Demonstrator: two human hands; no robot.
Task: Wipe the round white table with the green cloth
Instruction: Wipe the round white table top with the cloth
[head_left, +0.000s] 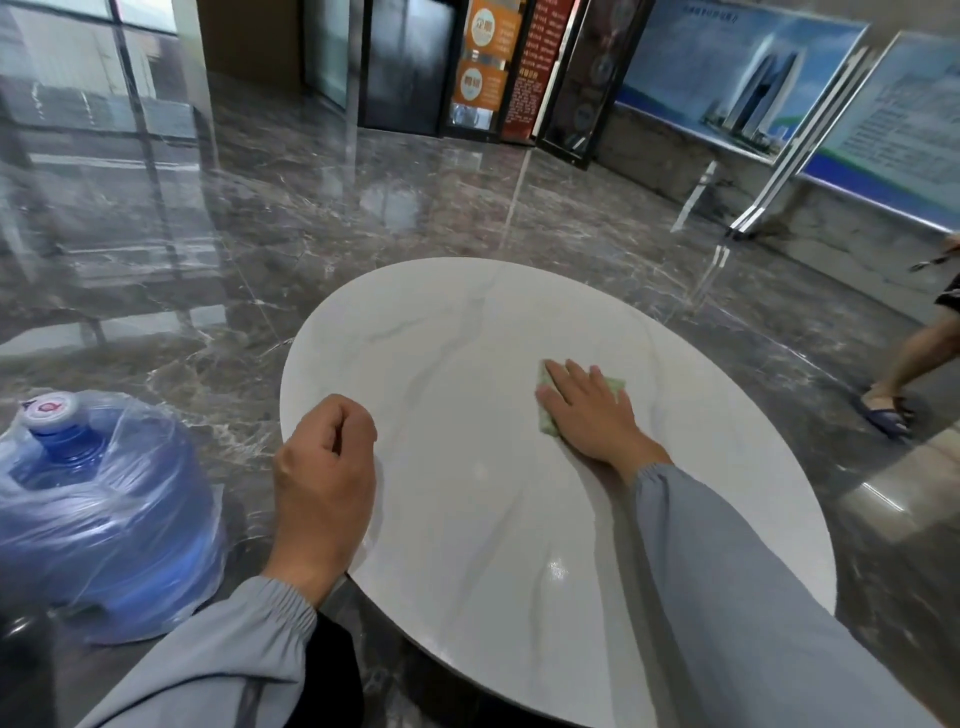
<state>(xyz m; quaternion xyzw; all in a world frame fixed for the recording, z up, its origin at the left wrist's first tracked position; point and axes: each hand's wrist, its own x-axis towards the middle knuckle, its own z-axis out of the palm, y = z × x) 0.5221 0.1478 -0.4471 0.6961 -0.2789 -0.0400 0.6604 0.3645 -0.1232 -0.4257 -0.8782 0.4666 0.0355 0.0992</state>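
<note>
As right hand (592, 415) presses cloth (547, 442), left hand (324, 467) perhaps touches rim (291, 374).

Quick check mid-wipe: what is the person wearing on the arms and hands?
Both arms are in light grey-blue long sleeves. The left sleeve and the right sleeve are each gathered and elasticated at the wrist. The left hand and right hand are bare: no gloves, and no watch or ring shows.

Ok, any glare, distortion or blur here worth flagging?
Head view: wide-angle bending stretches the table into an oval; a glare spot sits on it near the right sleeve; the glossy floor mirrors the windows; the right hand and cloth are sharp.
</note>
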